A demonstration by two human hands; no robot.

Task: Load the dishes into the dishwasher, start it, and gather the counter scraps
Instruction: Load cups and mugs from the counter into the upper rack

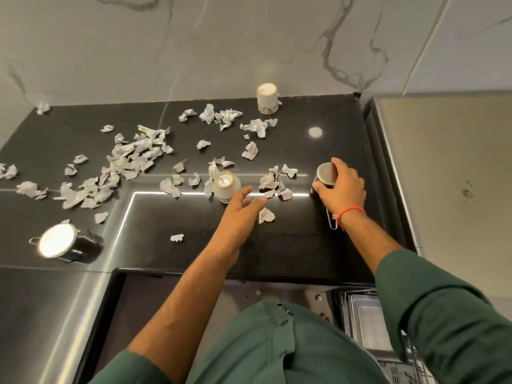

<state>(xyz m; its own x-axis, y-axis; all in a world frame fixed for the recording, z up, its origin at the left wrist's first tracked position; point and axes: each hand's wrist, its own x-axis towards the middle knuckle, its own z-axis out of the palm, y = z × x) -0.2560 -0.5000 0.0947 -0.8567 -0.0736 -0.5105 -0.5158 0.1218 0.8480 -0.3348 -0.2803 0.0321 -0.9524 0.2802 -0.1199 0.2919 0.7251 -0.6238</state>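
On the black counter (277, 245), my right hand (342, 187) is closed around an upside-down steel cup (324, 173) with a wire handle, near the right edge. My left hand (241, 206) is stretched out with fingers apart, just short of an upside-down white cup (225, 185) at mid-counter. A white patterned mug (266, 98) stands inverted at the back by the wall. A shiny steel mug (59, 243) stands inverted at the front left. Several torn paper scraps (133, 159) lie scattered across the counter. Below, at the lower right, the dishwasher rack (368, 320) shows.
A marble wall (221, 45) rises behind the counter. A grey panel (443, 176) stands along the counter's right side. My green-clothed body hides the counter's front edge in the middle. Scraps lie thickest on the left half.
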